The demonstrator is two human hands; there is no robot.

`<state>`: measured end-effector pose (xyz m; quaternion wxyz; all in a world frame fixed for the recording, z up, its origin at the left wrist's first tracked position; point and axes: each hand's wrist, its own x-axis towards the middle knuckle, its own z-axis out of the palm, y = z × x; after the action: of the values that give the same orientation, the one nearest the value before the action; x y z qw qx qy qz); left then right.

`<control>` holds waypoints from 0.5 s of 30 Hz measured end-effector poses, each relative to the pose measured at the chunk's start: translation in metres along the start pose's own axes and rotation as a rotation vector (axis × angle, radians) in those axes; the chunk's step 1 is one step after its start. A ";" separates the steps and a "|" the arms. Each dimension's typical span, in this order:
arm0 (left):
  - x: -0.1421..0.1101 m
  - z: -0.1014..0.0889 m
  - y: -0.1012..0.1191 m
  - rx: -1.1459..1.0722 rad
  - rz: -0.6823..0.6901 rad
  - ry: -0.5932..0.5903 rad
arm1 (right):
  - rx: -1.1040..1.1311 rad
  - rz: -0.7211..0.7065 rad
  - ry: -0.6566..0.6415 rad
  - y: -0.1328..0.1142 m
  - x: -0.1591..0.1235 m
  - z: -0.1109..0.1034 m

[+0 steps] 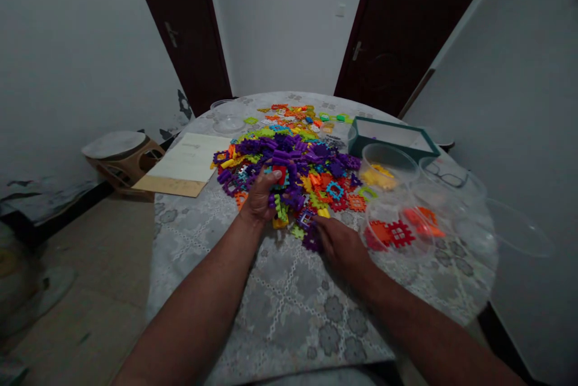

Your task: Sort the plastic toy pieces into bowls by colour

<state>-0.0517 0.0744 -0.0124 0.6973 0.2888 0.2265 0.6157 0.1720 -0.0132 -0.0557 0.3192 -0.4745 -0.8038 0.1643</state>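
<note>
A heap of bright plastic interlocking building pieces point(293, 154), mostly purple on top, covers the middle of the table. My left hand point(261, 194) is closed at the near side of the heap, its thumb pressed on a red piece point(280, 176) with light blue edges. A lime green piece point(280, 208) and some purple ones show just beside that palm. To its right, my right hand point(341, 242) has its fingers closed at a purple piece point(311, 239) at the heap's near edge. A purple piece with a white window frame point(306, 220) touches its fingertips.
Clear round tubs at the right hold yellow pieces point(379, 176) and red pieces point(400, 233). Behind them stands a dark green box point(392, 138). Eyeglasses point(447, 178) lie near the tubs. Paper sheets point(185, 163) lie at the left, beside a wooden stool point(120, 154). A patterned cloth point(289, 308) covers the table.
</note>
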 end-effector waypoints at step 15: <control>0.001 0.009 0.007 0.062 -0.071 -0.059 | 0.868 0.503 -0.089 -0.013 0.012 -0.002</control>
<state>-0.0504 0.0749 -0.0010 0.7158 0.3203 0.2348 0.5744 0.1608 -0.0097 -0.0423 0.4031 -0.4694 -0.5348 0.5754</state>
